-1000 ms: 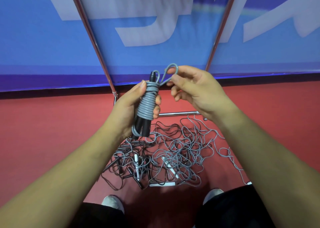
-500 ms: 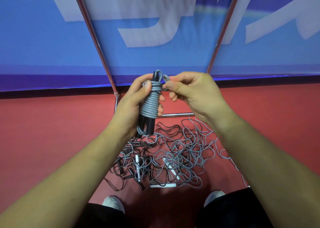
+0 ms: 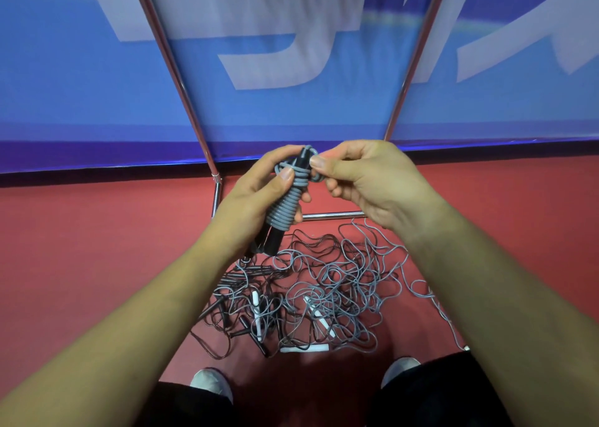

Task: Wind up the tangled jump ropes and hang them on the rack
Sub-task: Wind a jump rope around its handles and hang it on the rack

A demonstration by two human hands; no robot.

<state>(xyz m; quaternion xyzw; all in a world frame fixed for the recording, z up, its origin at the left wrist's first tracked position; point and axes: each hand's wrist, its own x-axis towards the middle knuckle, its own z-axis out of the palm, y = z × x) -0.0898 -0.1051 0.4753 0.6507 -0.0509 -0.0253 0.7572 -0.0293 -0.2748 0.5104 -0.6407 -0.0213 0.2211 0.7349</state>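
Observation:
My left hand [image 3: 251, 199] grips a jump rope [image 3: 285, 204] whose grey cord is wound in tight coils around its black handles, thumb pressed on the upper coils. My right hand [image 3: 363, 180] pinches the cord's last loop at the top of the handles, right beside the left thumb. Below my hands a tangled pile of grey and black jump ropes [image 3: 324, 293] lies on the red floor, with white and black handles mixed in. The rack's two slanted metal poles [image 3: 175, 70] rise behind, joined low down by a horizontal bar [image 3: 334, 215].
A blue banner with large white characters [image 3: 291, 54] stands right behind the rack. My two grey shoe tips [image 3: 210, 383] show at the bottom edge, close to the pile. One grey cord [image 3: 444, 316] trails off to the right across the floor.
The open end loop that my right hand held out from the handles has been drawn in tight against the top of the coil. Both hands have come closer together.

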